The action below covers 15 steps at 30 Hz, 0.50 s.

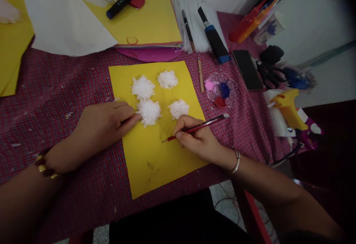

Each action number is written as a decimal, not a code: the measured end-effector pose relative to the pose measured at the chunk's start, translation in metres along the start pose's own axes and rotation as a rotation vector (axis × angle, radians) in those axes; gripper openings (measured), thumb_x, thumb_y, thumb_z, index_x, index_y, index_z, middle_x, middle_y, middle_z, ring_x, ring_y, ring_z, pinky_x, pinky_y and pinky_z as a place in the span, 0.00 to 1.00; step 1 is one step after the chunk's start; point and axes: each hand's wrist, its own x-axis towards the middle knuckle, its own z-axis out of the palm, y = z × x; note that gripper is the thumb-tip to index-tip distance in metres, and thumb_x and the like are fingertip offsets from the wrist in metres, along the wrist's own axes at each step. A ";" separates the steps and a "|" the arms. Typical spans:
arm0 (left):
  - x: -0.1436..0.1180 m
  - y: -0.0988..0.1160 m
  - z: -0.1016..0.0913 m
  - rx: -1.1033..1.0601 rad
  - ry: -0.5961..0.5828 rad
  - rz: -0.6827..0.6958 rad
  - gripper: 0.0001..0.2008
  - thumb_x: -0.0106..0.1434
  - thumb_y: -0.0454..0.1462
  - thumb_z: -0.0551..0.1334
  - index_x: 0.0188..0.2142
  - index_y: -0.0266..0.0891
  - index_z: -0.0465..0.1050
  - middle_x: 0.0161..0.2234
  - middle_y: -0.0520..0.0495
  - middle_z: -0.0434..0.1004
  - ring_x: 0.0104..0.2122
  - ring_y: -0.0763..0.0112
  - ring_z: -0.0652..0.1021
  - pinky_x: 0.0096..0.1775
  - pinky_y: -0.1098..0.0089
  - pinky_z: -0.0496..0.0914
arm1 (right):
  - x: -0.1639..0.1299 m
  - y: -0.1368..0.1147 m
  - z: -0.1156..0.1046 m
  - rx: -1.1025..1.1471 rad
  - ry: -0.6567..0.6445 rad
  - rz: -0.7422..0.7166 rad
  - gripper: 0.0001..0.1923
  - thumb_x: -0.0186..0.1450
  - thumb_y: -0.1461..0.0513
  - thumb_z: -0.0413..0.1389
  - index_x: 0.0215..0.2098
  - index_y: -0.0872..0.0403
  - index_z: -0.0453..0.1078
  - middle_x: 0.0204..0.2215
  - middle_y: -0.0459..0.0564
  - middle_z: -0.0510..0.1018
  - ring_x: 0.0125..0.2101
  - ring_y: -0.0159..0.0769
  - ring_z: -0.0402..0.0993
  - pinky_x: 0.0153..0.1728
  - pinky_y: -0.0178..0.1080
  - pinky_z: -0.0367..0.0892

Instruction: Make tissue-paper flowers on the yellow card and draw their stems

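While the left hand [104,123] lay flat, fingers loose, pinning the yellow sheet [155,155] beside a white tuft [149,112], the right hand [196,138] pinched a red brush [198,126].

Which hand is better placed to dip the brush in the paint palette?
Right. The right hand already holds the brush, and the palette lies on its side. The left hand rests flat on the yellow sheet.
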 end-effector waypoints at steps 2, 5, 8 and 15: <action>0.000 0.000 0.000 0.001 -0.004 0.000 0.19 0.71 0.46 0.49 0.26 0.41 0.64 0.27 0.49 0.69 0.29 0.66 0.73 0.25 0.69 0.51 | 0.000 0.000 0.000 -0.003 0.004 -0.007 0.04 0.61 0.67 0.50 0.28 0.53 0.63 0.22 0.41 0.65 0.24 0.28 0.61 0.26 0.34 0.58; 0.001 0.000 0.000 0.001 -0.015 0.007 0.19 0.71 0.46 0.49 0.26 0.41 0.64 0.27 0.49 0.69 0.29 0.66 0.73 0.25 0.69 0.51 | 0.000 0.000 0.001 -0.033 0.005 -0.043 0.04 0.61 0.67 0.50 0.28 0.54 0.63 0.22 0.41 0.65 0.24 0.27 0.61 0.26 0.34 0.57; 0.001 0.000 0.001 0.010 -0.016 0.001 0.19 0.71 0.46 0.49 0.25 0.41 0.63 0.27 0.49 0.69 0.29 0.66 0.73 0.25 0.69 0.51 | 0.000 0.000 0.001 -0.022 0.033 -0.044 0.04 0.61 0.67 0.50 0.29 0.54 0.63 0.22 0.41 0.65 0.23 0.27 0.60 0.25 0.33 0.57; 0.001 0.000 0.001 0.009 0.006 0.006 0.19 0.70 0.46 0.49 0.25 0.41 0.62 0.26 0.50 0.68 0.27 0.66 0.72 0.24 0.69 0.51 | -0.001 -0.001 0.000 -0.050 0.014 -0.064 0.05 0.60 0.68 0.50 0.28 0.54 0.63 0.22 0.42 0.65 0.23 0.27 0.60 0.24 0.33 0.57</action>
